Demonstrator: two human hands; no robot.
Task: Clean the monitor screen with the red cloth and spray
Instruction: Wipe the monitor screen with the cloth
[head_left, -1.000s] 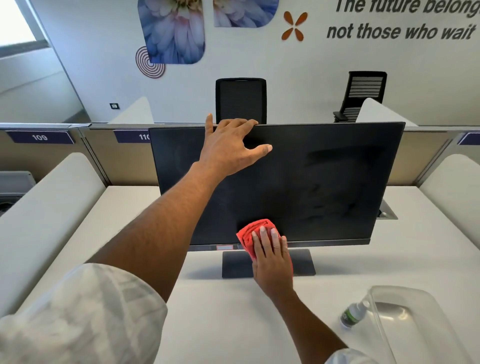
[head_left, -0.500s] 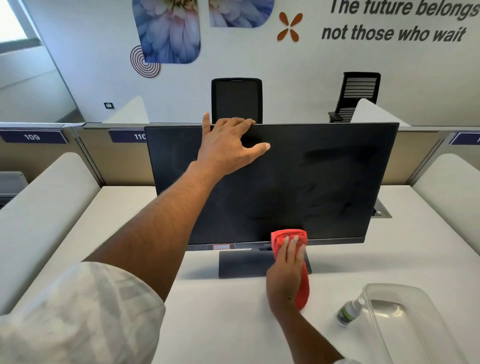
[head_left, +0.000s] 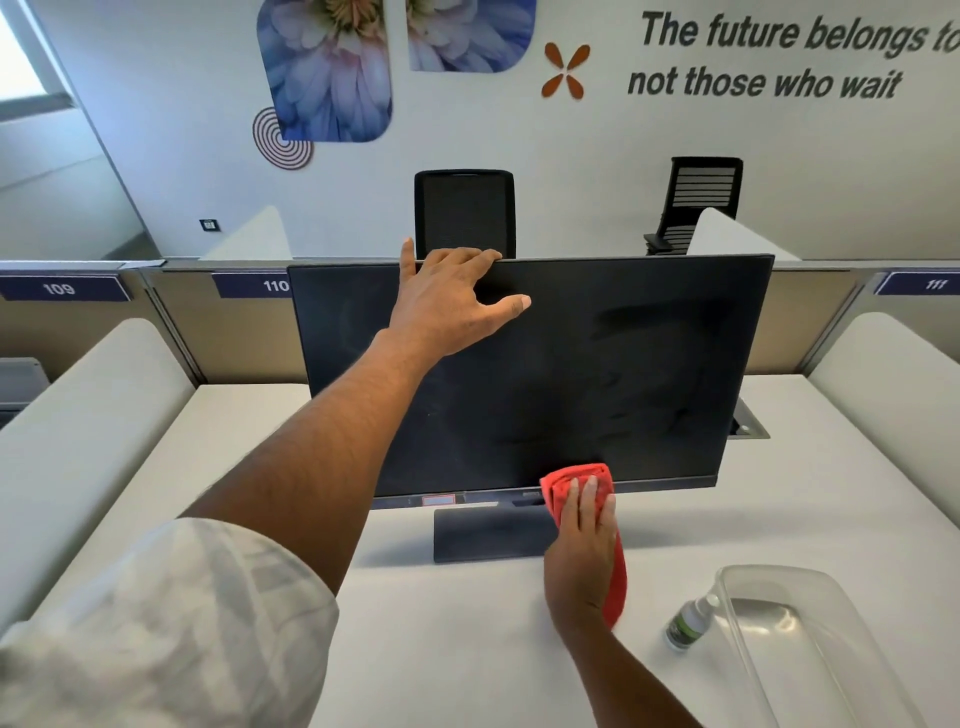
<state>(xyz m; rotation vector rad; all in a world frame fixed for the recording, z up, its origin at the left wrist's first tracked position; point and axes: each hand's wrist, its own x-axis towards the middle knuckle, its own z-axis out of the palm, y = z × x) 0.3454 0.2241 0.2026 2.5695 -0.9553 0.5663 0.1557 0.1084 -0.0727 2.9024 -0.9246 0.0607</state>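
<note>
A black monitor (head_left: 597, 374) stands on the white desk, its dark screen showing smears on the right half. My left hand (head_left: 447, 306) grips the monitor's top edge, fingers over the back and thumb on the screen. My right hand (head_left: 584, 551) presses a red cloth (head_left: 571, 483) against the screen's bottom edge, right of the stand (head_left: 488, 535); part of the cloth hangs down beside my wrist. A small spray bottle (head_left: 691, 621) with a green label stands on the desk to the right of that hand.
A clear plastic tray (head_left: 810, 649) sits at the desk's near right, touching the bottle. Padded white dividers (head_left: 88, 415) flank the desk. A cable hatch (head_left: 748, 423) lies behind the monitor's right side. Two black chairs (head_left: 465, 213) stand beyond the partition.
My right hand slid the red cloth rightward along the screen's bottom edge, from left of centre to past the stand, then held there. My left hand stayed on the top edge.
</note>
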